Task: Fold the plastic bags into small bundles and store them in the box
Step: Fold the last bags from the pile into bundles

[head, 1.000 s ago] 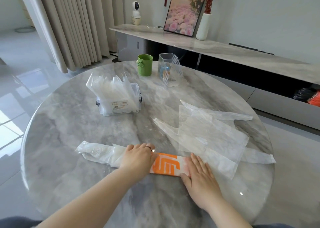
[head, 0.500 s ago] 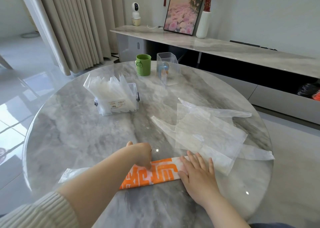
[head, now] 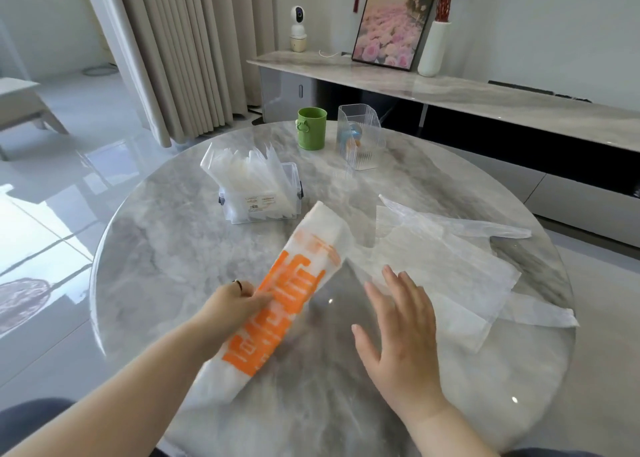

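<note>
A white plastic bag with orange print (head: 287,293), folded into a long strip, lies diagonally across the marble table (head: 166,259), its far end pointing toward the box. My left hand (head: 235,304) grips the strip's left edge near its middle. Just right of the strip, my right hand (head: 398,332) hovers with fingers spread and holds nothing. Several clear plastic bags (head: 440,269) lie flat on the right side of the table. At the back left stands a clear storage box (head: 258,196) with folded bags sticking up out of it.
A green cup (head: 311,128) and a clear ribbed container (head: 360,141) stand at the table's far edge. Behind them runs a low marble sideboard (head: 485,99) with a picture, a vase and a small camera. Curtains hang at the back left.
The printed strip has swung from lying crosswise along the near edge to lying diagonally, its far end toward the box. My right hand has lifted off it and opened; my left still holds it.
</note>
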A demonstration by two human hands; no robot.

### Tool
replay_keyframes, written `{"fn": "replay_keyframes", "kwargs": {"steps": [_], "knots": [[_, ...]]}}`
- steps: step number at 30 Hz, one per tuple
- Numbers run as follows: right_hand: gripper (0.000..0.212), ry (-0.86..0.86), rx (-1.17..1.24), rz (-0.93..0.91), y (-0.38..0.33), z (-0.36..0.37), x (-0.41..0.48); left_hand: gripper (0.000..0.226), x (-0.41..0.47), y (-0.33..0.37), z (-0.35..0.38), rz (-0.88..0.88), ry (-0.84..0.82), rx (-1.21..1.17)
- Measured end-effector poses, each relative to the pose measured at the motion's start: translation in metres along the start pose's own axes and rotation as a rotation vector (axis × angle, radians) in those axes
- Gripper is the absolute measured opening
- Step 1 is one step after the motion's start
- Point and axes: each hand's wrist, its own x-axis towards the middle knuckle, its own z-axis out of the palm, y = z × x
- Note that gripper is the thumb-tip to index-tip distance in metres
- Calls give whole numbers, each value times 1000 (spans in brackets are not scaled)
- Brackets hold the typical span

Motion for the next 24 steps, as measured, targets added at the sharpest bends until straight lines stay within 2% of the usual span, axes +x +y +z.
{"fn": "replay_keyframes", "kwargs": {"steps": [2, 4, 9, 13, 17, 20, 24], "knots": [[43, -59, 30, -99, -2, 5, -4, 17, 7, -4, 4, -85, 8, -276], [49, -145, 64, -205, -5, 10, -10, 18, 15, -4, 15, -126, 20, -403], [47, -355, 121, -419, -18, 15, -28, 20, 35, 8, 47, -150, 43, -437], [69, -541, 135, -497, -26, 18, -38, 15, 40, 15, 42, -62, 188, -79], [75, -615, 133, -496, -31, 20, -43, 37, 36, 13, 28, 33, 160, 106], [64, -594, 104, -473, -33, 21, -43, 54, 31, 5, 15, 73, 179, 320], [42, -478, 176, -431, -38, 25, -45, 57, 19, -5, 1, 276, 236, 879]]}}
